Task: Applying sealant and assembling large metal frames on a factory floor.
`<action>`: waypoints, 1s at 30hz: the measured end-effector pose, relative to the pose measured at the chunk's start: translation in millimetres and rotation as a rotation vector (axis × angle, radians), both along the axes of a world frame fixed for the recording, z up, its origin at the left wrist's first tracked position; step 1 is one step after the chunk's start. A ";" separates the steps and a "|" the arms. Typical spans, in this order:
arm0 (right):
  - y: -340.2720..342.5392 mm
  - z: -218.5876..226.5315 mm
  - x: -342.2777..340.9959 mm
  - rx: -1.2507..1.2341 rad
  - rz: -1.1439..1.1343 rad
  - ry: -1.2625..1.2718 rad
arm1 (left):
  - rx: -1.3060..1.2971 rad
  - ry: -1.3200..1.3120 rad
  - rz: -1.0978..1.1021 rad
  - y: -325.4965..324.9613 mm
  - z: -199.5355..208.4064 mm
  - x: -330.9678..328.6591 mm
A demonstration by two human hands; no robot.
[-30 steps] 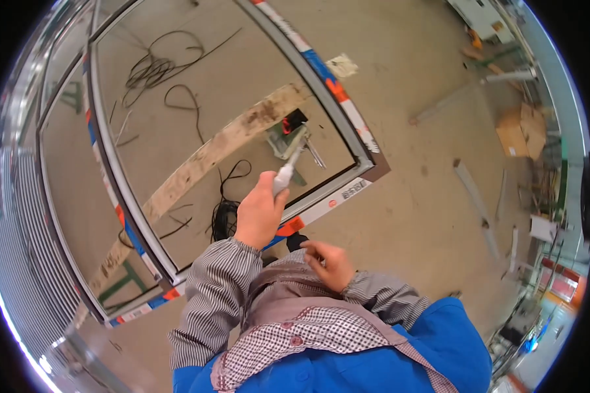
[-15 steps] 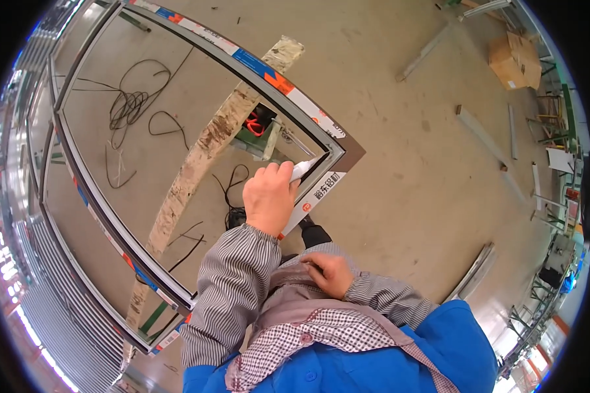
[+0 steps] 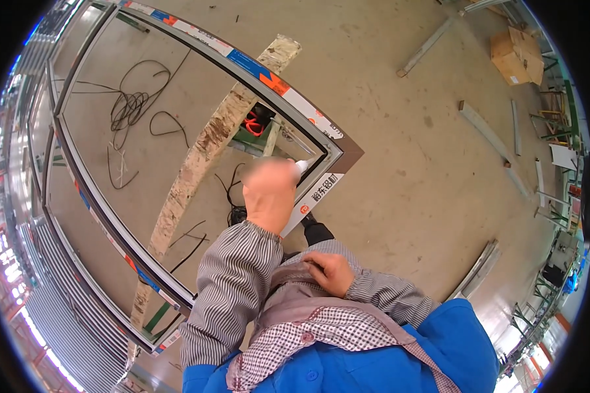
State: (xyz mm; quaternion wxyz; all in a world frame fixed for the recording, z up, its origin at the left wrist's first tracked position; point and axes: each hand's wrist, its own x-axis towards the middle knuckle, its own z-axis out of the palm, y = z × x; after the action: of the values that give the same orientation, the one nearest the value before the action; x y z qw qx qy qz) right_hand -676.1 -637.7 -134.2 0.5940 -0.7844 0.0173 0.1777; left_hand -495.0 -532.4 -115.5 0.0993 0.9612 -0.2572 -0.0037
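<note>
My left hand, partly blurred, is closed around a small white squeeze bottle, most of it hidden by the fingers. The bottle's narrow end points toward the inner corner of a large metal window frame, beside its black gasket. Printed protective film in white, blue and orange covers the frame's outer edges. My right hand rests at my waist against the apron, its fingers loosely curled, thumb apart, with nothing visible in it.
A worn, film-wrapped beam crosses under the frame. Below, black cable lies coiled on the floor, near a green stand with red-handled items. To the right are metal bars and a cardboard box. Stacked profiles lie lower right.
My left hand has turned and shifted slightly, and less of the white bottle shows. My right hand stays at the waist. The surroundings have shifted a little in view.
</note>
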 end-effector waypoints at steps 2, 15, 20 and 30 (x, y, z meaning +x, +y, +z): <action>-1.1 -0.6 0.2 0.004 -0.004 -0.005 | 0.006 -0.005 -0.005 -1.1 1.1 0.4; 0.6 1.7 2.3 -0.035 0.055 -0.052 | 0.046 -0.067 0.002 -6.3 -0.1 -1.3; 3.9 5.8 2.5 -0.049 0.110 -0.047 | 0.035 -0.051 0.026 3.8 2.0 -4.9; 37.6 46.0 65.4 -0.005 0.307 -0.235 | -0.532 0.163 0.630 152.3 36.1 -86.6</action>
State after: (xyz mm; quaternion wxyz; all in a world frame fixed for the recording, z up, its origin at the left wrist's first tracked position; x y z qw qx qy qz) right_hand -610.7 -600.1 -88.2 0.5558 -0.7947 -0.1718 0.1734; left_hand -581.7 -380.1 -79.4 0.3605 0.9303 0.0658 0.0173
